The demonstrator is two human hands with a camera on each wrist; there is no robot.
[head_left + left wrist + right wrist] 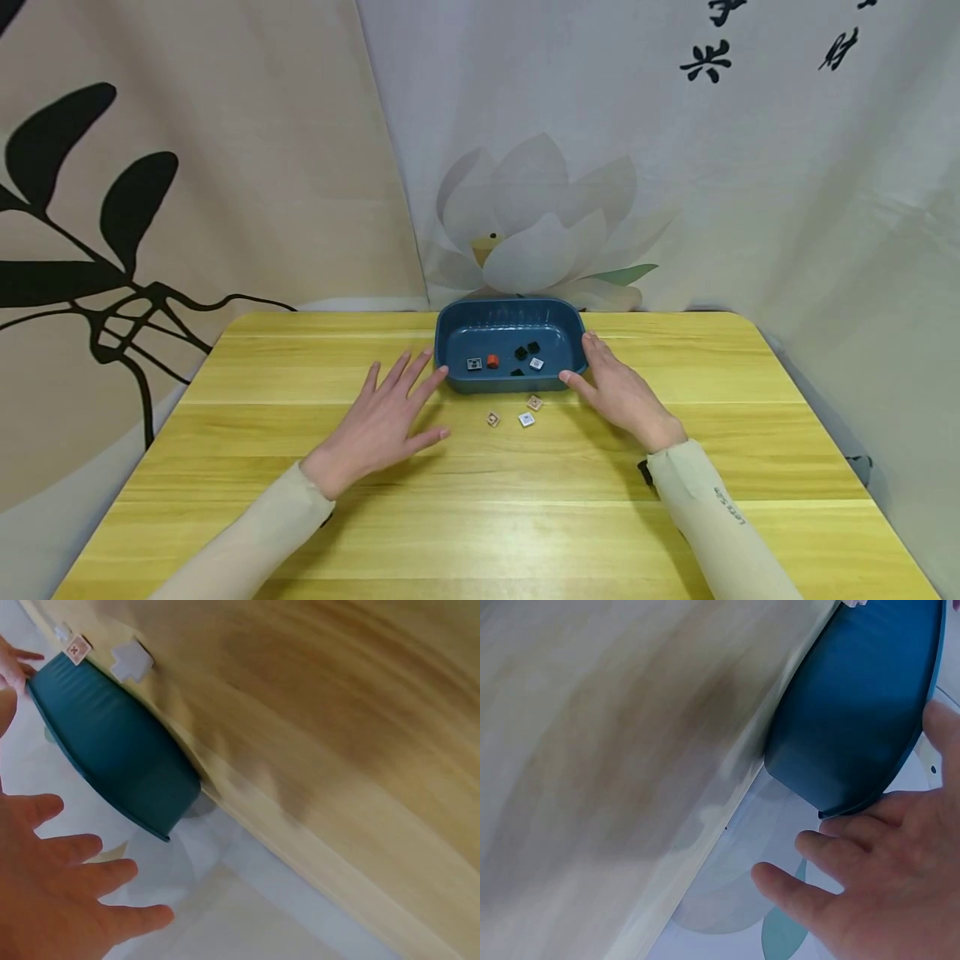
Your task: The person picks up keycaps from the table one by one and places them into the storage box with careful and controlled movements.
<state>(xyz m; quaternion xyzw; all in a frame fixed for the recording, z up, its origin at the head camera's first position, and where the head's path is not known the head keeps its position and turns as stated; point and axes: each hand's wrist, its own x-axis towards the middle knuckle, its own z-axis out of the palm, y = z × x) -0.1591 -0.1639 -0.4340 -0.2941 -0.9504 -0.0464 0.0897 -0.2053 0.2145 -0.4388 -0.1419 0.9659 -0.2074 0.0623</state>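
A blue, rounded rectangular tray (480,387) stands near the table's far edge. Inside lie an orange-red piece (492,361), several black pieces (521,353), a grey square piece (474,364) and a white one (536,364). On the wood in front are three small square pieces, keycap-like: a white one (527,420) and two pinkish ones (534,402). My left hand (381,427), fingers spread, hovers by the tray's left end and holds nothing. At the right end, my right hand (624,395) touches the rim with thumb and fingers, the fingers fairly straight.
The yellow wooden table (480,517) extends toward me and to both sides. Behind its far edge hangs a pale cloth (300,167) printed with a lotus, dark leaves and writing. A dark cable (862,467) shows beyond the right edge.
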